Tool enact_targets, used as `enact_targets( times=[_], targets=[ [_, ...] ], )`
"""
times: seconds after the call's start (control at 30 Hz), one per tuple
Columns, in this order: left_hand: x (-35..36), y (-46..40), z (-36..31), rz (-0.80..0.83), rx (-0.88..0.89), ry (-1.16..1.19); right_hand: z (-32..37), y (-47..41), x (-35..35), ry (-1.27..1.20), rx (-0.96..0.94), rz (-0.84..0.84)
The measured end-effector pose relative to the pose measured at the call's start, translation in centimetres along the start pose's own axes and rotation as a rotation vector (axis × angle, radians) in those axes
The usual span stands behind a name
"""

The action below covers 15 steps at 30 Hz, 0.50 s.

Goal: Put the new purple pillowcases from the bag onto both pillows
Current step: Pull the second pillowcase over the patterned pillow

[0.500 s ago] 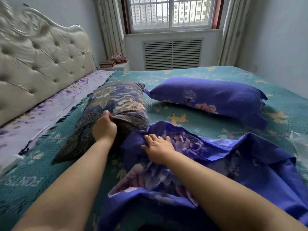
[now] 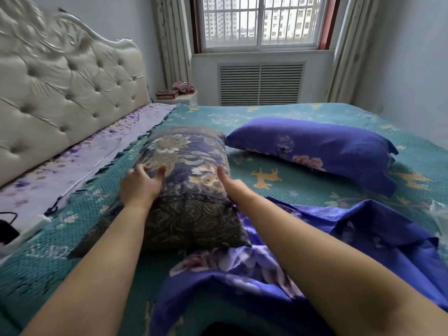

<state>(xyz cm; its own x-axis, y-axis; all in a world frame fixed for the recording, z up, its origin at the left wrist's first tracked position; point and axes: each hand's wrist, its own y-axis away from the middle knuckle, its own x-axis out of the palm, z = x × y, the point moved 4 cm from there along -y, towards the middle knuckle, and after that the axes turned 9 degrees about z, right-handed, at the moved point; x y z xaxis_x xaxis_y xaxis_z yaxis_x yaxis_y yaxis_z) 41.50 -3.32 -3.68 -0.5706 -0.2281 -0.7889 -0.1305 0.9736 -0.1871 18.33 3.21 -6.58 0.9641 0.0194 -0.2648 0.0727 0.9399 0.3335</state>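
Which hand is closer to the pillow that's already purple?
The right hand. It reaches along the dark floral pillow on the side facing the purple pillow; the left hand is on the far side, toward the headboard.

- left hand: bare; no ring, no glove, no watch visible
- right hand: bare; only thumb side shows, rest hidden behind pillow
- both forearms bare up to frame edge; no sleeve in view
- dark patch at bottom centre; cannot tell if clothing
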Motion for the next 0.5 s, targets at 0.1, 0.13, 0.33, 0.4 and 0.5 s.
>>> enact_targets(
  times=[0.1,0.13,0.33,0.4,0.5],
  targets=[
    [1.9,-1.3,3.8,0.276,-0.251,-0.025,-0.8,-1.6,0.7,0.101,-0.019,0.016],
    [2.5,-1.5,4.7,0.355,-0.288,-0.005,-1.7,-1.5,0.9,0.111,0.041,-0.009],
    [2.5,1.9,3.0,0.126,-0.216,0.168,-3.6,-1.8,2.5,-0.032,-0.001,-0.136],
    [1.6,3.6,1.2,-0.037,-0.101,0.196,-2.0,0.0,1.9,0.047,-0.151,-0.229],
    [0.7,6.0,-1.2,-0.221,0.063,0.325,-0.5,4.2,-0.3,0.229,-0.355,-0.391]
  ],
)
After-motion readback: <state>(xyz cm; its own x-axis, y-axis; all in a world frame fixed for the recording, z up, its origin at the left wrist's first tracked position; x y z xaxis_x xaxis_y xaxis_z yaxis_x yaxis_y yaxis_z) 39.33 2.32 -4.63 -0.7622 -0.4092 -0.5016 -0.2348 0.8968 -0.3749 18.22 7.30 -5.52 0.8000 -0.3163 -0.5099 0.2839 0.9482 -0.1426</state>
